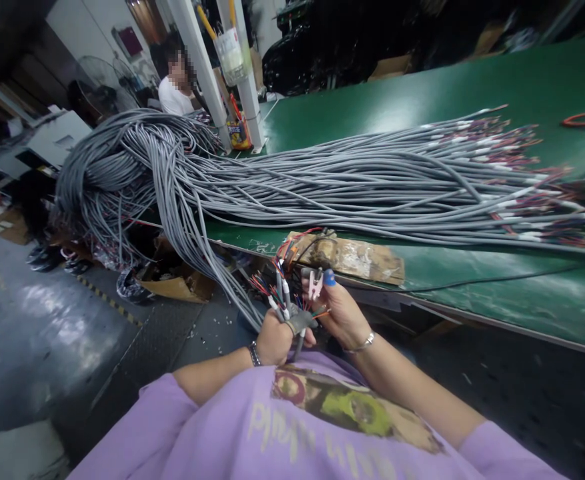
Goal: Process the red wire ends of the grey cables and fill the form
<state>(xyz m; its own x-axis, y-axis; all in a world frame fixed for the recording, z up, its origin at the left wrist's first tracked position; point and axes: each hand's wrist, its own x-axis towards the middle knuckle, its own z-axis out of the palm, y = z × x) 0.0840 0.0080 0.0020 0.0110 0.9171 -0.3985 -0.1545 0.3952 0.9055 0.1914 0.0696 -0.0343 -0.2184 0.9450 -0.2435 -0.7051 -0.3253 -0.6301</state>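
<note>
My left hand (pixel 275 337) is closed around several grey cables (pixel 242 300), in front of my body below the bench edge. Their stripped ends, with white sleeves and thin coloured wires (pixel 278 293), fan out above the fist. A grey covering shows on part of this hand's fingers. Close beside it, my right hand (pixel 343 312) pinches a small pale pink, forked clip-like piece (pixel 315 285) at the coloured wires. Blue tape wraps its thumb tip. Whether its lower fingers also grip the wires is hidden.
A thick bundle of grey cables (pixel 322 180) lies along the green bench (pixel 512 287) and droops off its left end. A worn wooden block (pixel 372 260) sits at the near edge. White posts (pixel 199 67) rise behind. A person (pixel 175 90) is farther back. An open carton (pixel 182 287) stands below.
</note>
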